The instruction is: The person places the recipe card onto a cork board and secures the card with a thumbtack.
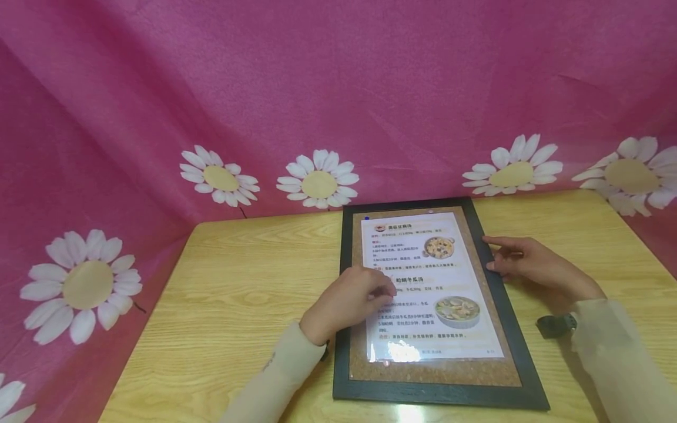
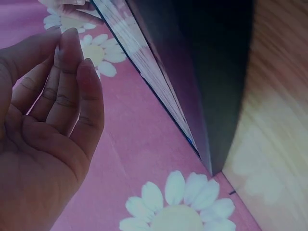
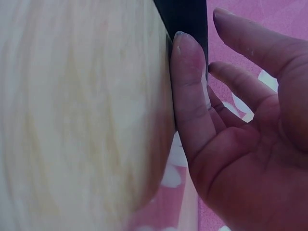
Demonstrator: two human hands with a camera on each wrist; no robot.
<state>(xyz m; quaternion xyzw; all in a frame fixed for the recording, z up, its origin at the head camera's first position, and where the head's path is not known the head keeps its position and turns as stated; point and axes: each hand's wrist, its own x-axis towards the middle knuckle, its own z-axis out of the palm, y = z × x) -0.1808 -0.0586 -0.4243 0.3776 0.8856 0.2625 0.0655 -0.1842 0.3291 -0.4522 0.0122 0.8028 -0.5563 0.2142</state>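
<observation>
A cork board [image 1: 433,373] in a dark frame lies on the wooden table, with a glossy recipe sheet [image 1: 412,294] on it. The sheet has printed text and two pictures of soup bowls. My left hand [image 1: 351,299] is over the sheet's left side, its fingers loosely bent. In the left wrist view, the thumb and fingertips of the left hand [image 2: 60,101] come close together, with nothing visible between them. My right hand [image 1: 539,267] touches the frame's right edge with its fingertips. The right wrist view shows the right hand [image 3: 231,120] with its fingers extended beside the dark frame [image 3: 187,19].
A blue pin [image 1: 367,218] is at the sheet's top left corner. Small pale pins show at the top and bottom of the board. Behind the table [image 1: 233,305] hangs a pink cloth [image 1: 338,88] with white daisies. A dark wrist strap piece [image 1: 555,326] sits by the right sleeve.
</observation>
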